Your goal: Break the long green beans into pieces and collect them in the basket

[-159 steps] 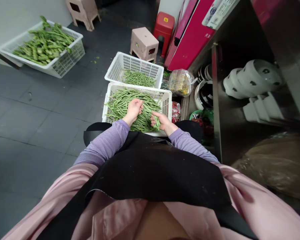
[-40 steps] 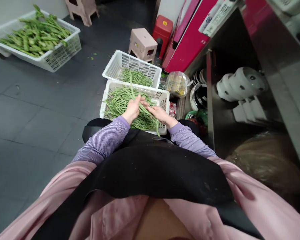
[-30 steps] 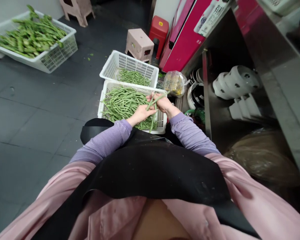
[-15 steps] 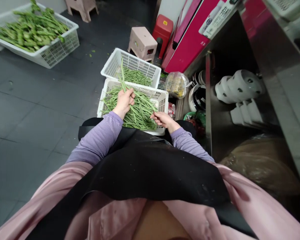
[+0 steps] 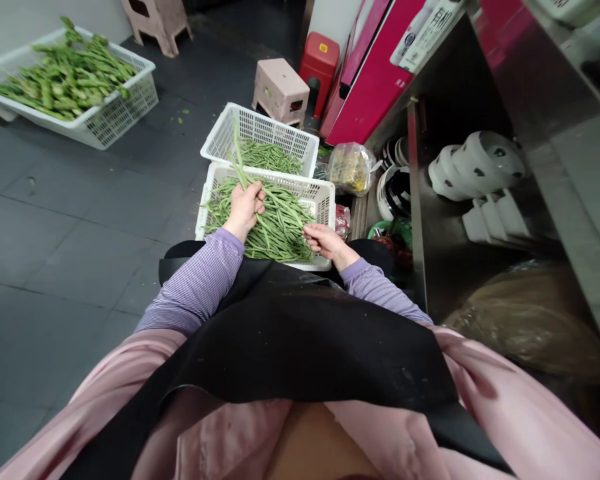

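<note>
Long green beans (image 5: pixel 280 233) fill the near white basket (image 5: pixel 325 200), close in front of my knees. My left hand (image 5: pixel 247 205) is closed round a few long beans (image 5: pixel 239 163) that stick up past the basket's far rim. At the basket's right side my right hand (image 5: pixel 324 240) has its fingers pinched together over the beans; what lies between the fingertips is too small to make out. Behind, a second white basket (image 5: pixel 225 133) holds more green beans (image 5: pixel 270 157).
A large white basket (image 5: pixel 100 120) of thick green stalks (image 5: pixel 70 80) stands at the left. A pink stool (image 5: pixel 283 90) and red stool (image 5: pixel 319 67) are behind. At right are a plastic bag (image 5: pixel 351 168) and a metal shelf (image 5: pixel 417 220) with white containers (image 5: pixel 480 167).
The view has shifted slightly, so the baskets and stools sit a little lower in it. My left hand still grips the long beans, and my right hand stays pinched at nearly the same spot.
</note>
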`<action>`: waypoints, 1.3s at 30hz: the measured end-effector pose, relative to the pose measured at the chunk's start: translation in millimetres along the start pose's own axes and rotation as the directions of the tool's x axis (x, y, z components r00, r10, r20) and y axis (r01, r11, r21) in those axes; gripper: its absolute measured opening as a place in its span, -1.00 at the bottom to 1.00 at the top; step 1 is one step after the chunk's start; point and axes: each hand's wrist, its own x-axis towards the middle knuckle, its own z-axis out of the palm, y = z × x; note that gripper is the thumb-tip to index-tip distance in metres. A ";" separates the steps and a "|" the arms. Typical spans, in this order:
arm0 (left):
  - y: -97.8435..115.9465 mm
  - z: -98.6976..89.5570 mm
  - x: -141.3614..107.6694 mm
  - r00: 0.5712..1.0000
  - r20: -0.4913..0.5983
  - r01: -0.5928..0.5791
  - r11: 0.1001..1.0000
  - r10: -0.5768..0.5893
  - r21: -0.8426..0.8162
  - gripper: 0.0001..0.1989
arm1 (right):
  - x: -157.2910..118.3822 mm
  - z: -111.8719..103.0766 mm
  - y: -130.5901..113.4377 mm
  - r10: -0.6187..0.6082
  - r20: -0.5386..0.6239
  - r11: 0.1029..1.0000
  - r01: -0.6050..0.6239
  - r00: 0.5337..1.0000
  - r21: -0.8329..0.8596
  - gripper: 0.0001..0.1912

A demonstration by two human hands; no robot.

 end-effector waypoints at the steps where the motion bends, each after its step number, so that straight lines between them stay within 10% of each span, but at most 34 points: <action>1: -0.2 -0.3 0.8 1.000 -0.004 -0.002 1.000 0.002 0.001 -0.71 | -0.4 0.9 0.6 -0.034 -0.023 0.998 0.033 0.999 -0.048 -0.59; 8: 1.8 -2.6 7.7 0.992 -0.096 0.074 0.997 -0.076 -0.024 -0.77 | 2.1 -10.4 0.0 -0.395 -0.126 0.890 0.345 0.910 -0.300 -0.74; 14: 3.6 -2.0 4.7 0.992 -0.040 0.117 0.992 -0.119 -0.038 -0.79 | 18.7 -35.7 2.9 -0.355 -0.336 0.738 0.041 0.873 -0.673 -0.85; 17: -1.2 2.4 -2.6 0.988 0.003 0.153 0.988 -0.153 -0.018 -0.80 | 21.5 -19.7 3.6 -0.223 -0.333 0.871 0.034 0.916 -0.491 -0.87; 23: -10.4 7.5 -12.3 0.980 0.092 0.177 0.984 -0.178 0.026 -0.76 | 15.6 29.5 -10.7 0.043 0.079 0.999 -0.042 0.996 -0.017 -0.63; 32: -9.8 8.7 -15.5 0.998 -0.005 -0.061 0.982 0.063 0.177 -0.76 | 20.7 24.2 -5.5 0.062 -0.253 0.994 -0.036 0.965 0.107 -0.53; 37: -25.8 24.1 -63.7 0.941 0.198 -0.337 0.813 0.275 0.475 -0.76 | 48.6 4.6 -9.1 0.097 -0.540 0.983 0.005 0.836 0.184 -0.55; 39: -28.2 23.5 -67.7 0.944 0.270 -0.295 0.851 0.189 0.435 -0.78 | 51.0 -4.3 -7.8 0.085 -0.488 0.990 -0.021 0.868 0.136 -0.53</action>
